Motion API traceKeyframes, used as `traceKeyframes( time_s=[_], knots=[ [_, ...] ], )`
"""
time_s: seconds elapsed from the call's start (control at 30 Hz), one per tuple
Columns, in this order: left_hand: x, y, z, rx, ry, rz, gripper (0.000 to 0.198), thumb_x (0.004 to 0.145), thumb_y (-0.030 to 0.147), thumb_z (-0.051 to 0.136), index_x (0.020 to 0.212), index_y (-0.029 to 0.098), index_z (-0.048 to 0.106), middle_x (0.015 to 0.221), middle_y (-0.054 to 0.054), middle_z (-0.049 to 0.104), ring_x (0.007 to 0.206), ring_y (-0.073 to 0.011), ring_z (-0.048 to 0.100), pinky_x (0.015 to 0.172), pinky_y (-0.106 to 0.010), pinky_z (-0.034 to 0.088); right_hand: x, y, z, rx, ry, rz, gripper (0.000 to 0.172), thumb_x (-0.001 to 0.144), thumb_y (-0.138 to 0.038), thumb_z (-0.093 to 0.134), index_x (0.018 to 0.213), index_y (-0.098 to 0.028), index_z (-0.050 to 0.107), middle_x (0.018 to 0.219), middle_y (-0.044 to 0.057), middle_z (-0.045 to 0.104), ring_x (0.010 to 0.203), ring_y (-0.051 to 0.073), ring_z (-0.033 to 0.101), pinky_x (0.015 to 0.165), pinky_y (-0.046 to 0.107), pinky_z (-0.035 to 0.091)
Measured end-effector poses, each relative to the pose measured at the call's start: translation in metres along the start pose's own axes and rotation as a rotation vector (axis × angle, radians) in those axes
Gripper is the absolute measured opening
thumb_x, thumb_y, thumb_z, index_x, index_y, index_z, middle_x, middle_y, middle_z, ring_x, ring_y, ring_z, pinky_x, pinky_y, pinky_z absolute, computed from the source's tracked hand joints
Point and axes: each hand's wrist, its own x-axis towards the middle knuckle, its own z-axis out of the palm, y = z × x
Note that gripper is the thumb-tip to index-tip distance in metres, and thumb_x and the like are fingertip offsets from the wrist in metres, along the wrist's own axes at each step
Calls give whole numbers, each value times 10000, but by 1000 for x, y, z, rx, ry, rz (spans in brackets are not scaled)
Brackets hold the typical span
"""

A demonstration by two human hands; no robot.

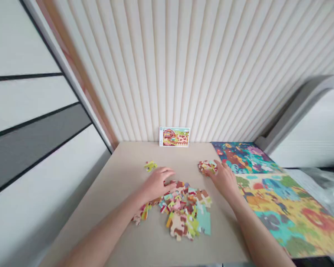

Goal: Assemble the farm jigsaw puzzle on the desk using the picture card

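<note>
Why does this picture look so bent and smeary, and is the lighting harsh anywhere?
In the head view, the wide lens makes the ribbed wall fan out and the table taper away. The left hand, right hand and jigsaw pieces look softly smeared. The light is soft, with faint shadows and no strong glare.

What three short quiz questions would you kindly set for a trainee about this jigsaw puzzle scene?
1. True or false: the right hand touches the small clump of jigsaw pieces.
2. Where is the picture card? A) At the far edge of the beige tabletop, against the ribbed wall; B) Under the left hand; C) On top of the main pile of pieces.
3. Fill in the blank: the yellow-green pieces lie nearest the ____ hand.

Key: 1 true; 2 A; 3 left.
</note>
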Motion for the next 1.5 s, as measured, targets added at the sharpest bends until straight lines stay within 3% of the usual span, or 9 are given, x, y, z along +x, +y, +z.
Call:
traceKeyframes(
  time_s=[0.13, 0.23, 0.3, 0.57, 0.8, 1.13, 1.33, 1.4, 1.5],
  knots=[
    [0, 5, 3, 33, -44, 72, 368, 908, 492, 633, 1162, 232, 694, 1247, -79, 652, 1160, -257, 583, 1043, -429, 430, 3, 6, -12, 246, -398, -179, 327, 901, -469, 588, 1019, -185, 700, 924, 82, 687, 864, 238, 637, 769, 325, 453],
    [0, 6, 5, 51, -44, 84, 329, 891, 487, 661, 1105, 241, 709, 1226, -78, 654, 1157, -267, 575, 1033, -435, 427, -2, 9, -21, 422, -761, -385, 323, 807, -444, 716, 1040, -221, 702, 943, 33, 692, 865, 211, 632, 749, 287, 457],
    [0, 5, 6, 43, -36, 80, 284, 872, 451, 693, 1061, 241, 710, 1213, -72, 657, 1147, -263, 577, 1029, -425, 425, -6, 8, -23, 435, -827, -434, 318, 757, -414, 766, 1008, -227, 711, 967, 27, 691, 891, 211, 622, 757, 281, 452],
    [4, 6, 6, -128, 27, -10, 166, 826, 314, 724, 932, 215, 642, 985, -38, 691, 951, -217, 624, 894, -343, 454, -14, -15, -4, 679, -639, -217, 300, 865, -481, 654, 811, -199, 570, 685, -15, 599, 625, 140, 546, 553, 246, 385],
    [6, -4, 4, -400, 75, -201, 155, 906, 364, 600, 922, 211, 608, 859, 5, 680, 798, -171, 632, 745, -271, 475, -17, -33, 8, 1061, -590, -81, 448, 889, -542, 614, 1154, -181, 583, 685, -30, 585, 610, 148, 586, 576, 265, 467],
    [10, -29, 13, -714, 128, -297, 370, 913, 429, 592, 1196, 194, 631, 1160, -89, 714, 1015, -243, 688, 828, -331, 549, 10, 11, -1, 667, -255, -88, 460, 935, -507, 533, 1257, -193, 633, 677, 9, 650, 600, 179, 597, 592, 293, 450],
    [8, -25, 15, -673, 97, -266, 362, 922, 361, 576, 1253, 221, 624, 1213, -74, 701, 1064, -237, 678, 860, -322, 552, 15, 28, -2, 273, -72, -111, 397, 885, -451, 593, 1173, -205, 714, 1004, 116, 698, 836, 247, 650, 797, 375, 478],
    [8, -25, 13, -593, 128, -270, 339, 944, 343, 534, 1249, 231, 629, 1195, -65, 705, 1048, -230, 681, 869, -327, 549, 12, 22, -6, 305, -136, -166, 337, 902, -439, 572, 1068, -210, 755, 986, 110, 703, 841, 242, 648, 788, 359, 477],
    [8, -27, 3, -351, 261, -274, 293, 973, 289, 461, 1179, 226, 660, 1138, -61, 716, 1025, -223, 673, 934, -357, 516, 4, 8, -13, 467, -423, -321, 283, 910, -421, 580, 940, -218, 775, 859, 63, 718, 758, 205, 640, 703, 303, 473]
  ],
)
